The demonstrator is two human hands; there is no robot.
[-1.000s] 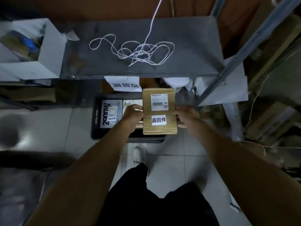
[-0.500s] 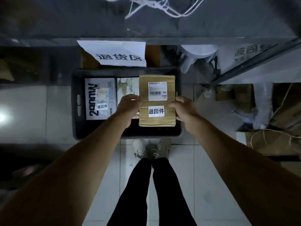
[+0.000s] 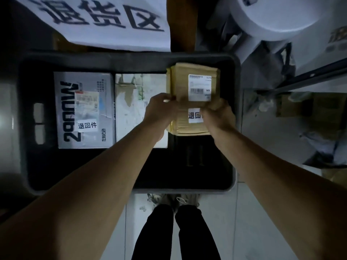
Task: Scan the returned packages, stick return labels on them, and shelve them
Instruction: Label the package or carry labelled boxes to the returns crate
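Holding the brown package (image 3: 195,85) with both hands, I have it over the right part of the dark crate (image 3: 131,60), near its far wall. My left hand (image 3: 159,111) grips the left edge with curled fingers, and my right hand (image 3: 218,114) grips the right edge, covering a part of the white return label (image 3: 194,115). A shipping label (image 3: 199,87) with a barcode is above it. In the crate lie a grey package (image 3: 84,109) with its own return label and, beside it, a white package (image 3: 131,102). A paper sign (image 3: 97,21) hangs above the crate.
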